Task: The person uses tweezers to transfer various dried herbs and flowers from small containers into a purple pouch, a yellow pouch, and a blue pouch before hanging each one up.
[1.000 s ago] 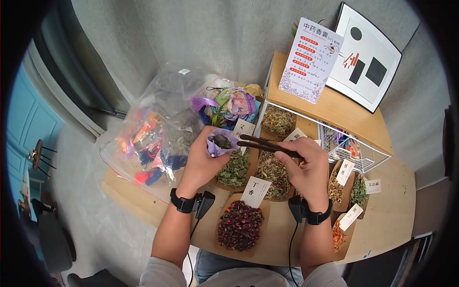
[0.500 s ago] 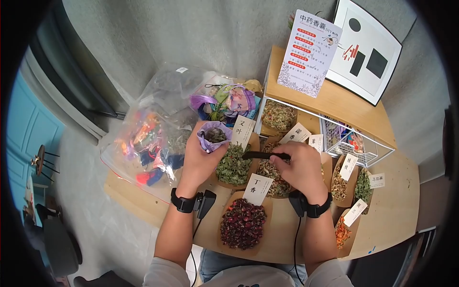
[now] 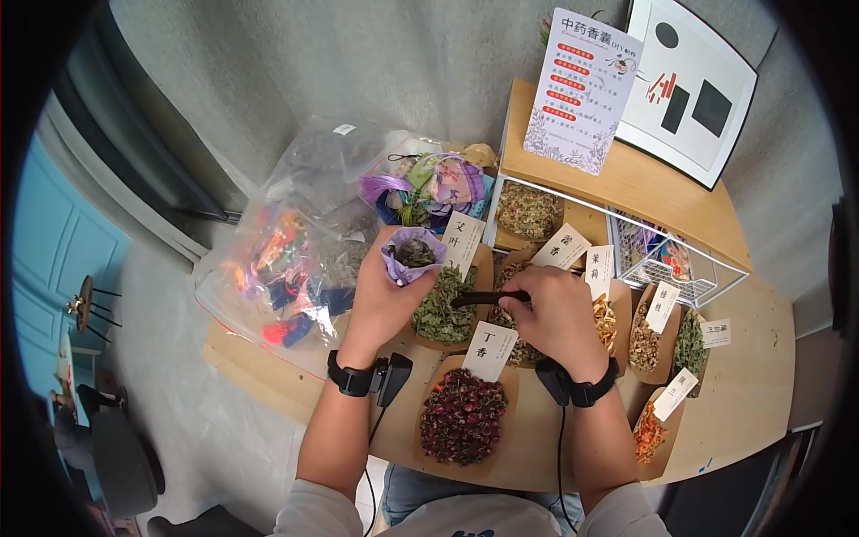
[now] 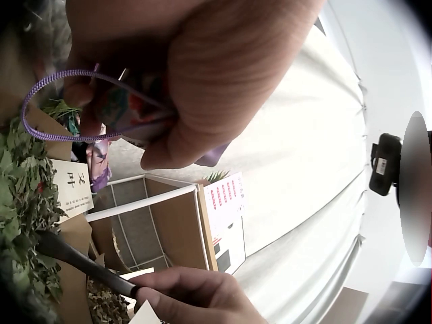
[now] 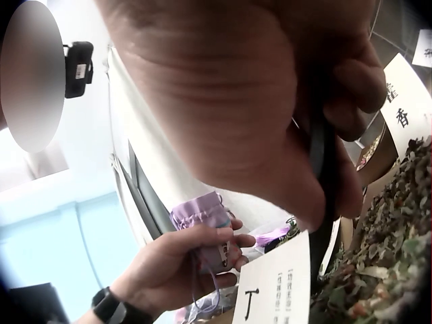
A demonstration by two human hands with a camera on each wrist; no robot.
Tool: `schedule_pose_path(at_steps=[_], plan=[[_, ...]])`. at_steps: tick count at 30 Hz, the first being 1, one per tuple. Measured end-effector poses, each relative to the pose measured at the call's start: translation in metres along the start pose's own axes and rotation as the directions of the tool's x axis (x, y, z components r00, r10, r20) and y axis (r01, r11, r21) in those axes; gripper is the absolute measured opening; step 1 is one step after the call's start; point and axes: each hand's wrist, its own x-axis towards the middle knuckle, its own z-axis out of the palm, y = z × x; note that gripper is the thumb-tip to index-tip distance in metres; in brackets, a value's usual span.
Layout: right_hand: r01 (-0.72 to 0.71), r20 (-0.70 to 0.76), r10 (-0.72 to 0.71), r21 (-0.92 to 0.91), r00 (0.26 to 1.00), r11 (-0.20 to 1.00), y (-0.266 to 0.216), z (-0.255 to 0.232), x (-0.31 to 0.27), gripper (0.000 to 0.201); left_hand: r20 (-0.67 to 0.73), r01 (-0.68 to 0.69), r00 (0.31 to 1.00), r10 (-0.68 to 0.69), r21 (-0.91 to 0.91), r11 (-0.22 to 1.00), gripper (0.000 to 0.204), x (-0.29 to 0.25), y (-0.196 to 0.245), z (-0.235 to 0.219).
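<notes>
My left hand [image 3: 380, 304] grips a purple drawstring pouch [image 5: 202, 210], mouth up, with dark dried leaves visible inside it. A looped purple cord [image 4: 42, 135] hangs from the pouch in the left wrist view. Between the thumb and fingers of my right hand [image 3: 564, 322] is a pair of dark tongs [image 3: 490, 298]. Their tips reach into dried green leaves [image 4: 23, 209], heaped in a brown paper tray [image 3: 484, 268] just below the pouch. A white label card [image 3: 463, 240] stands at that tray's back.
Dried rosebuds [image 3: 463, 416] fill the front tray. Further trays with cards hold orange petals [image 3: 650, 438] and other herbs at right. Plastic bags [image 3: 286, 259] with colourful items lie left. Behind stand a wooden shelf [image 3: 662, 210], a wire basket [image 3: 684, 282] and a printed sign [image 3: 584, 89].
My right hand has lowered the tongs from the pouch's mouth into the green leaves, where the tips now overlap in view. The left hand still holds the pouch nearby.
</notes>
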Motion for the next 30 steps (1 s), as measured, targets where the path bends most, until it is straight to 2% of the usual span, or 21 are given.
schedule_pose_path(at_steps=[3, 5, 7, 10, 14, 16, 18, 20, 22, 23, 25, 30], plan=[[0.052, -0.06, -0.055, -0.061, 0.997, 0.997, 0.002, 0.005, 0.0, 0.009, 0.0, -0.008, 1.0, 0.008, -0.018, 1.0, 0.033, 0.001, -0.004, 0.001], [0.05, -0.059, -0.053, -0.062, 0.997, 0.997, 0.003, 0.005, 0.001, 0.008, -0.004, -0.035, 0.999, 0.035, -0.003, 0.999, 0.033, 0.001, -0.005, 0.0], [0.049, -0.058, -0.053, -0.064, 0.997, 0.997, 0.006, 0.004, 0.001, 0.008, 0.004, -0.005, 1.0, 0.005, -0.015, 1.0, 0.034, 0.001, -0.003, 0.0], [0.083, -0.127, -0.085, -0.022, 0.988, 0.996, 0.009, -0.001, 0.002, 0.008, -0.008, -0.031, 0.999, 0.031, -0.021, 0.999, 0.034, 0.001, -0.004, -0.001], [0.023, -0.165, -0.009, 0.084, 0.986, 0.996, -0.001, -0.028, 0.001, 0.013, -0.018, 0.002, 1.0, -0.003, -0.036, 0.999, 0.035, 0.002, -0.002, -0.001], [0.005, -0.179, 0.019, 0.134, 0.984, 0.991, -0.007, -0.041, -0.001, 0.015, -0.03, 0.018, 0.999, -0.017, 0.027, 0.999, 0.037, 0.001, -0.007, -0.003], [-0.069, -0.171, 0.113, 0.243, 0.979, 0.968, -0.011, -0.048, -0.002, 0.016, -0.02, 0.027, 0.999, -0.026, 0.028, 0.999, 0.039, 0.0, -0.009, -0.004], [-0.019, -0.219, 0.082, 0.274, 0.972, 0.961, -0.007, -0.042, -0.002, 0.015, -0.006, 0.038, 0.999, -0.038, 0.031, 0.999, 0.041, -0.001, -0.007, -0.004], [0.046, -0.311, 0.057, 0.314, 0.949, 0.948, -0.011, -0.037, -0.001, 0.015, 0.086, 0.06, 0.994, -0.074, 0.15, 0.987, 0.045, -0.003, 0.0, -0.002], [0.042, -0.315, 0.062, 0.314, 0.947, 0.949, -0.014, -0.034, 0.0, 0.015, 0.093, 0.058, 0.993, -0.072, 0.15, 0.987, 0.045, -0.004, 0.002, -0.001], [0.166, -0.34, -0.109, 0.145, 0.934, 0.975, -0.021, -0.028, 0.002, 0.016, 0.174, 0.049, 0.982, -0.073, 0.138, 0.989, 0.048, -0.005, 0.005, 0.001], [0.255, -0.3, -0.22, 0.082, 0.928, 0.963, -0.026, -0.023, 0.004, 0.019, 0.192, 0.041, 0.98, -0.061, 0.11, 0.993, 0.046, -0.003, 0.003, -0.001]])
